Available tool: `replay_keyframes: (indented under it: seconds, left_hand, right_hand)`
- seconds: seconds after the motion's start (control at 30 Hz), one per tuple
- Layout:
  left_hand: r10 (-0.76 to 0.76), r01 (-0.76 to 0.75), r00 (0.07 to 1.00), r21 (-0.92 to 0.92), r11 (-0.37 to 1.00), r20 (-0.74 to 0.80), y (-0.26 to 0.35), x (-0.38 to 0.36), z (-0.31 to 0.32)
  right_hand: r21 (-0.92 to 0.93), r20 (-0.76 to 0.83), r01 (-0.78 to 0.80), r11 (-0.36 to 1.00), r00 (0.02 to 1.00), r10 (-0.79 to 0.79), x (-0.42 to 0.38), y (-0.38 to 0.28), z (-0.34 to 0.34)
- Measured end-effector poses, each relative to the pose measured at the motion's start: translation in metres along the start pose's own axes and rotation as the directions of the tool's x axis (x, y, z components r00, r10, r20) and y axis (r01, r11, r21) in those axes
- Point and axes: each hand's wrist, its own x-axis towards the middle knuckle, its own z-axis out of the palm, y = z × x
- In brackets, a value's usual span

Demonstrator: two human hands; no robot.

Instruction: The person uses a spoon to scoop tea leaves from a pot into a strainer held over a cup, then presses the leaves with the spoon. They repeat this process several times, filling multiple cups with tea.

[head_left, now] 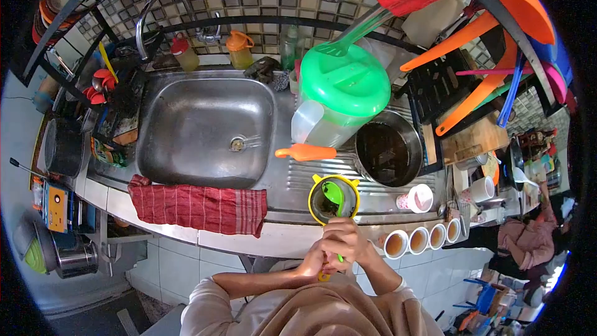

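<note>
Low in the middle of the view, my left hand [314,262] is closed around the handle of a yellow-rimmed strainer [313,210]; its handle end shows below my fingers. Just above and touching it, my right hand [346,238] is wrapped round the handle of a green spoon [333,194]. The spoon's bowl rests inside the strainer among dark bits. Both sit over the front part of the ribbed steel drainboard [388,211]. Several paper cups [396,244] of brown liquid stand in a row to the right of my hands. A patterned cup [420,199] is behind them.
A green-lidded jug [344,84] and a pot of dark liquid [387,149] stand behind the strainer, near an orange plastic piece [306,152]. The sink [205,130] is left, a red cloth [198,205] over its front edge. Utensils [460,43] hang upper right. Another person [525,242] is far right.
</note>
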Motion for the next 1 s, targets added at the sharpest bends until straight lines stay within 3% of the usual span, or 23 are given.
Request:
replay_keyframes:
  seconds: [0.13, 0.2, 0.27, 0.3, 0.37, 0.5, 0.67, 0.7, 0.77, 0.87, 1.0]
  left_hand:
    - [-0.002, 0.012, 0.993, -0.083, 0.996, 0.117, -0.006, 0.009, -0.008]
    - [0.024, -0.009, 0.982, -0.078, 0.997, 0.187, -0.015, 0.015, -0.016]
    - [0.268, -0.308, 0.941, 0.193, 0.932, 0.208, -0.033, 0.027, -0.029]
    - [0.269, -0.310, 0.940, 0.194, 0.931, 0.210, -0.034, 0.031, -0.029]
    - [0.593, -0.692, 0.714, 0.247, 0.678, 0.373, -0.037, 0.037, -0.029]
    - [0.439, -0.602, 0.764, 0.278, 0.749, 0.473, -0.020, 0.026, -0.030]
    - [0.168, -0.187, 0.974, 0.124, 0.974, 0.150, -0.030, 0.028, -0.026]
    - [0.168, -0.188, 0.974, 0.128, 0.974, 0.151, -0.025, 0.026, -0.024]
    - [0.035, -0.040, 0.987, 0.031, 0.999, 0.157, -0.014, 0.020, -0.020]
    - [-0.026, 0.044, 0.986, -0.105, 0.993, 0.165, -0.003, 0.010, -0.010]
    - [0.012, -0.006, 0.996, -0.069, 0.998, 0.083, -0.013, 0.016, -0.014]
  right_hand:
    - [0.000, -0.100, 0.011, 1.000, 0.995, -0.011, 0.003, -0.007, -0.007]
    - [-0.001, -0.048, -0.028, 1.000, 0.998, 0.027, 0.000, -0.007, -0.006]
    - [-0.006, 0.005, -0.061, 0.998, 0.998, 0.061, -0.003, -0.008, -0.003]
    - [0.010, -0.029, -0.026, 1.000, 0.999, 0.026, -0.003, -0.009, 0.001]
    - [0.027, -0.066, 0.010, 1.000, 0.998, -0.008, -0.004, -0.011, 0.005]
    - [0.048, -0.116, 0.007, 0.999, 0.993, -0.001, -0.010, -0.016, 0.003]
    - [-0.003, -0.062, -0.031, 1.000, 0.998, 0.031, -0.007, -0.013, 0.005]
    - [-0.005, -0.065, -0.030, 1.000, 0.997, 0.029, -0.009, -0.012, 0.004]
    - [-0.074, -0.095, -0.043, 0.996, 0.995, 0.036, -0.012, -0.012, 0.001]
    - [-0.066, -0.128, -0.042, 0.997, 0.991, 0.033, -0.012, -0.008, -0.001]
    - [-0.010, -0.102, -0.038, 0.999, 0.994, 0.036, -0.011, -0.009, 0.005]
